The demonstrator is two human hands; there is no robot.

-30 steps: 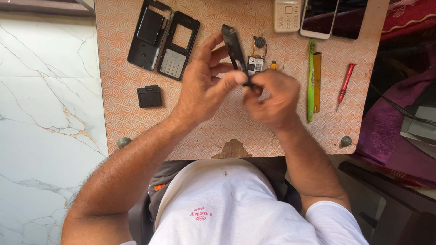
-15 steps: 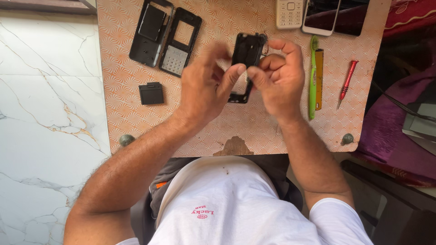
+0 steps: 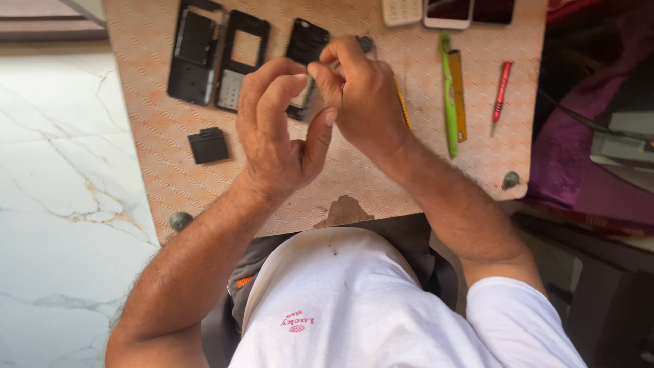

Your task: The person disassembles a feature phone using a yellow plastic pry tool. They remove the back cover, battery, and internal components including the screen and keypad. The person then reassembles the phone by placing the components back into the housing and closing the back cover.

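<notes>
A black phone body [image 3: 305,42] sits over the patterned board [image 3: 170,177], its lower end hidden by my hands. My left hand [image 3: 279,136] has its fingers curled against that lower end, with the thumb held apart. My right hand [image 3: 364,99] pinches the body's right edge between thumb and forefinger. I cannot tell whether the body rests on the board or is lifted off it. A small grey part [image 3: 366,43] peeks out above my right knuckles.
Two black phone frames [image 3: 194,51] [image 3: 242,61] and a small black square part [image 3: 208,145] lie to the left. A green tool [image 3: 447,95], a yellow tool [image 3: 458,95] and a red screwdriver [image 3: 502,88] lie right. Phones [image 3: 402,10] [image 3: 449,10] line the far edge.
The phone body was turned from edge-on to flat-faced, then moved away from me toward the frames. Both hands followed it up the board.
</notes>
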